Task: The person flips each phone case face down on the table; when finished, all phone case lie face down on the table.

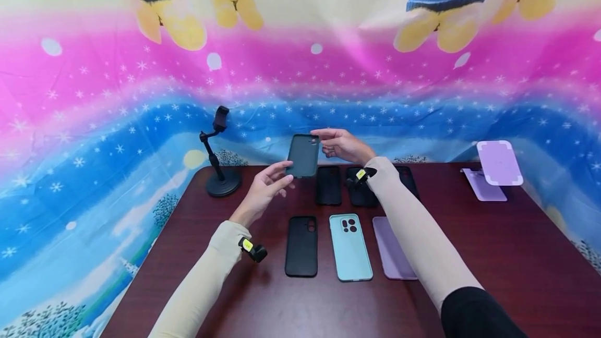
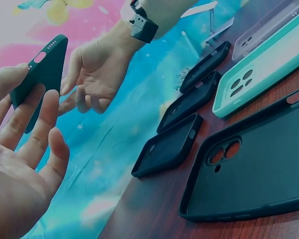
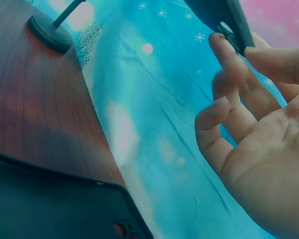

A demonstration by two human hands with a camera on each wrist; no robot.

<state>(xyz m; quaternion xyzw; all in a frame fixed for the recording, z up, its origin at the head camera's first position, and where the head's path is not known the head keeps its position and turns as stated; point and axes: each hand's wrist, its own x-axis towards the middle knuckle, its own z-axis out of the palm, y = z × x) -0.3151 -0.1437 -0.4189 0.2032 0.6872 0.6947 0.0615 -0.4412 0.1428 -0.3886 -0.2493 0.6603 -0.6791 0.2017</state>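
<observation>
**Fingers of both hands pinch one dark green, rectangular phone case (image 1: pixel 304 156), held up off the table**

Left hand (image 1: pixel 263 188): thumb and fingers clamped on the case's lower end; little finger bent, standing clear. Right hand (image 1: pixel 346 146): thumb and fingertip pinch the upper corner beside the camera cut-out; other fingers loosely curled, apart from it. Case tilted, raised rim and hollow inner side toward the head view.

Below, dark red-brown wooden table (image 1: pixel 469 265). Near row, left to right: black phone case with rounded corners (image 1: pixel 300 252), pale turquoise phone case with camera holes (image 1: pixel 351 254), lilac phone case (image 1: pixel 393 249) partly covered by the right arm. Farther row: three black rectangular cases (image 1: pixel 328 186).

Far left, black round-based phone stand (image 1: pixel 223 185); far right, lilac folding stand (image 1: pixel 500 163). Behind, printed snowflake backdrop cloth (image 1: pixel 300 80).
</observation>
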